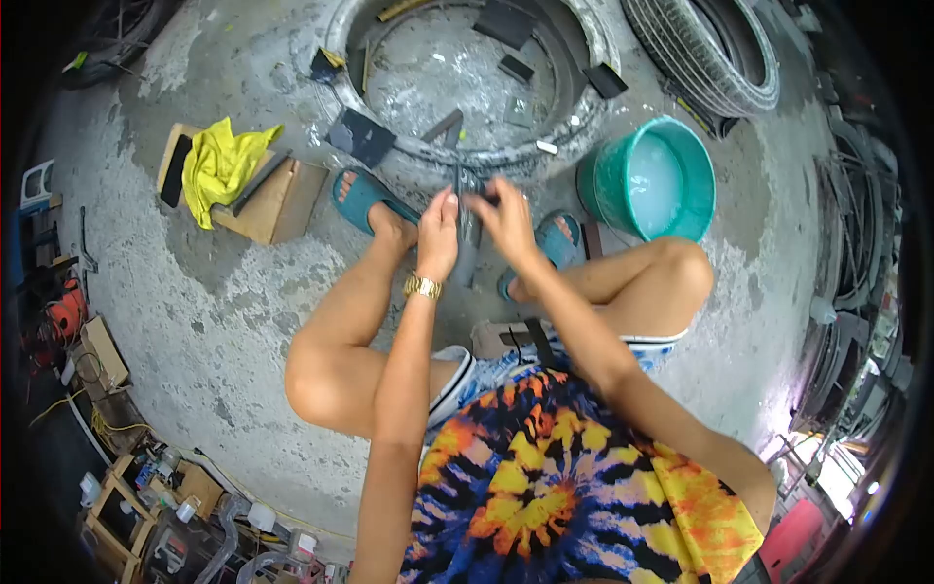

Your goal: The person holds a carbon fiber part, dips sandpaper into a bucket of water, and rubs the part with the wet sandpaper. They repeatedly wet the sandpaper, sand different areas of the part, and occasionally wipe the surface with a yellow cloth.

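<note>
My left hand [438, 234], with a gold watch at the wrist, is closed round a long, smooth dark grey part [468, 248] held between my knees. My right hand [506, 222] is at the upper end of that part, fingers curled in against its surface and slightly blurred; I cannot tell what is pinched in them. Just beyond both hands lies a tyre [428, 148] flat on the floor, wet inside. Dark flat sheets, like sandpaper, rest on it, among them a black sheet [361, 137] on its near left rim.
A green bucket [605, 185] of cloudy water stands on the right. To the left, a yellow cloth [226, 170] drapes over a wooden box [290, 200]. Another tyre [681, 58] lies at the back right. Tools and bottles crowd the lower left; coiled dark material [856, 214] lines the right.
</note>
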Motion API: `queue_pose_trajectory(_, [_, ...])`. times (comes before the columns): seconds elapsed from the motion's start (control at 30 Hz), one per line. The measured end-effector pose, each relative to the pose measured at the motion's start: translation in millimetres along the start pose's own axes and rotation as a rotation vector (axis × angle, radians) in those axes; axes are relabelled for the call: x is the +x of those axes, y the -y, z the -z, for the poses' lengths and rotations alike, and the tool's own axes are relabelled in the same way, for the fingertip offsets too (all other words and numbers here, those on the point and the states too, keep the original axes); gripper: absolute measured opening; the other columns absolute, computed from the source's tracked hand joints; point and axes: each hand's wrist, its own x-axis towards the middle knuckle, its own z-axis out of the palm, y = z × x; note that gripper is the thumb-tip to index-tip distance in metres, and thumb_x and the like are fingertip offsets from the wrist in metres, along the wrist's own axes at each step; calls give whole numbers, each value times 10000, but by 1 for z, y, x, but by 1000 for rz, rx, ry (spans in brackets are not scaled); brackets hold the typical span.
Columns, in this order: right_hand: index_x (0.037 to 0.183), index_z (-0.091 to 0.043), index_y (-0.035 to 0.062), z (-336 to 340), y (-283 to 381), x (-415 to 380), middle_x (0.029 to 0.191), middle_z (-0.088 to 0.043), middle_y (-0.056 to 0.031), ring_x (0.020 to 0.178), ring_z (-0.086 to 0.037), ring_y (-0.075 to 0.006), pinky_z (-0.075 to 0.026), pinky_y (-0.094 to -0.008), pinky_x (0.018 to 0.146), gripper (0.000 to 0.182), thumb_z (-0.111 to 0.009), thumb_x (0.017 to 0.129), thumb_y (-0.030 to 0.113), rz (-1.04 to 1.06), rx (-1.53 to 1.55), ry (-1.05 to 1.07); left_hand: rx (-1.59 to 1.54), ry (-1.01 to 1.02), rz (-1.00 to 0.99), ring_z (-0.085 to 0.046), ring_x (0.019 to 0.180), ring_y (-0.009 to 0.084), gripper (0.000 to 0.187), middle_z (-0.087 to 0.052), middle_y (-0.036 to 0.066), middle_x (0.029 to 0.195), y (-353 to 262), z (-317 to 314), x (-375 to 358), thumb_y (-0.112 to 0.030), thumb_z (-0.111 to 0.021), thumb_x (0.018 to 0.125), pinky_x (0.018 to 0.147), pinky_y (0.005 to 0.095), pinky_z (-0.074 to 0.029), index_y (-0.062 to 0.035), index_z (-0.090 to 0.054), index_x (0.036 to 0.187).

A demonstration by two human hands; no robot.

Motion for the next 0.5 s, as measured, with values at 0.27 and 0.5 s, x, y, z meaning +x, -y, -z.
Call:
queue_pose_trajectory(0.27, [1135, -533, -35, 61, -21, 29, 985, -594, -176, 891, -596, -285, -463, -361, 793, 363, -553, 790, 78, -62, 243, 135, -105, -209, -138, -561, 1095, 214, 439, -594, 182, 1207, -42, 9, 5, -275, -453, 990, 950, 311, -413, 82, -516, 1238])
queue_pose_trajectory(0.5, [1091, -482, -8, 57, 21, -8, 1073, -560, -176, 1006, -561, -279, -437, -361, 877, 347, -602, 766, -13, -93, 122, 202, -414, -144, -241, -513, 1039, 121, 491, -583, 84, 1180, -69, -3, -4, -333, -466, 992, 944, 264, -386, 69, -505, 1271])
